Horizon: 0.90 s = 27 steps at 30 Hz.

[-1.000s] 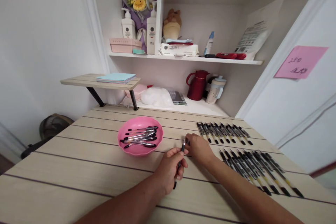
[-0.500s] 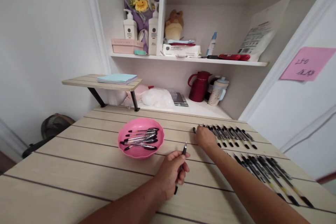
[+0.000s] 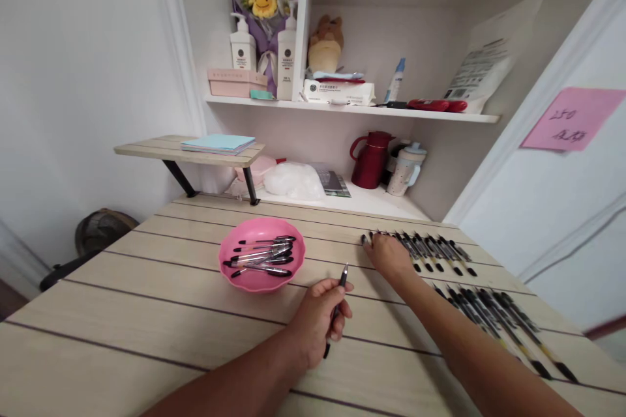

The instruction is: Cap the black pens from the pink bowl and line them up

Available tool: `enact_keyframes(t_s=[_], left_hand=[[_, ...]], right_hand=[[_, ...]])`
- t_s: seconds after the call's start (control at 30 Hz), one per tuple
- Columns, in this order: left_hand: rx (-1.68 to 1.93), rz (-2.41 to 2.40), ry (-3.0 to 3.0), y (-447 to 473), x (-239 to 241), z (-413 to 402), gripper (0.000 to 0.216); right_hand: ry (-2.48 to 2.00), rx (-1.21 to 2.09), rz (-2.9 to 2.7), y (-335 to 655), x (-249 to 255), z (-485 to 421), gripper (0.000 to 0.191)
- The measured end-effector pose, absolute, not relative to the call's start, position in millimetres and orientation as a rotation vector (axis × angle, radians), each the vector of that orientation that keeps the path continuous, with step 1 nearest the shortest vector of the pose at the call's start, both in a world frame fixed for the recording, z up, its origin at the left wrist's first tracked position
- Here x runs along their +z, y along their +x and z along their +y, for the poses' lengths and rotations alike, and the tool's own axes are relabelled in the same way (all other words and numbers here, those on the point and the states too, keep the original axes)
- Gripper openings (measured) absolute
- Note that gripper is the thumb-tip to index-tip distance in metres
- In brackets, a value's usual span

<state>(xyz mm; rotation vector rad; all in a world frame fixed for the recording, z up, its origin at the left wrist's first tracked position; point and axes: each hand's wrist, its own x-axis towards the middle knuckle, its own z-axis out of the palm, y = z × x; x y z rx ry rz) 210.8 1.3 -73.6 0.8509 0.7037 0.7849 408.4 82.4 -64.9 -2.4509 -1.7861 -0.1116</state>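
Observation:
My left hand (image 3: 325, 313) is closed around a black pen (image 3: 344, 275), held upright at a slant with its bare metal tip upward and a dark end below the fist. To the right, my right hand (image 3: 390, 258) rests on the table at the left end of the back row of pens (image 3: 430, 251). Its fingers are curled down, and small black pen ends (image 3: 364, 239) show beside the fingertips; what lies under them is hidden. A pink bowl (image 3: 235, 241) left of my hands holds several loose clear pens (image 3: 264, 257) with black caps.
Nearer me on the right lies another row of pens (image 3: 503, 322), partly behind my right forearm. A small raised shelf (image 3: 147, 148) stands at the back left. Behind the table are a red jug (image 3: 372, 159), a pale cup (image 3: 405, 169) and a white plastic bag (image 3: 293, 181).
My right hand has shifted slightly to the right, uncovering more black pen ends at its fingertips. The left hand keeps its pen in nearly the same place.

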Motion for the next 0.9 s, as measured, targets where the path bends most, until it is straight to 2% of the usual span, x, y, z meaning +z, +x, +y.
enact_keyframes(t_s=[0.37,0.63,0.73,0.8,0.9], left_hand=[[0.764,0.723,0.842,211,-72,2,0.030],[0.764,0.711,0.846,211,-73,2,0.030],[0.778,0.701,0.853,211,-73,2,0.031],[0.786,0.696,0.861,211,-73,2,0.031],[0.799,0.698,0.878,212,-73,1,0.029]], right_hand=[[-2.431,-0.063,-1.730,403,-64,95,0.030],[-2.293,0.110,-1.601,400,-53,85,0.027],[-2.159,0.289,-1.562,388,-48,64,0.028],[-2.051,0.454,-1.534,374,-48,46,0.036],[-1.719,0.889,-1.299,350,-53,19,0.044]])
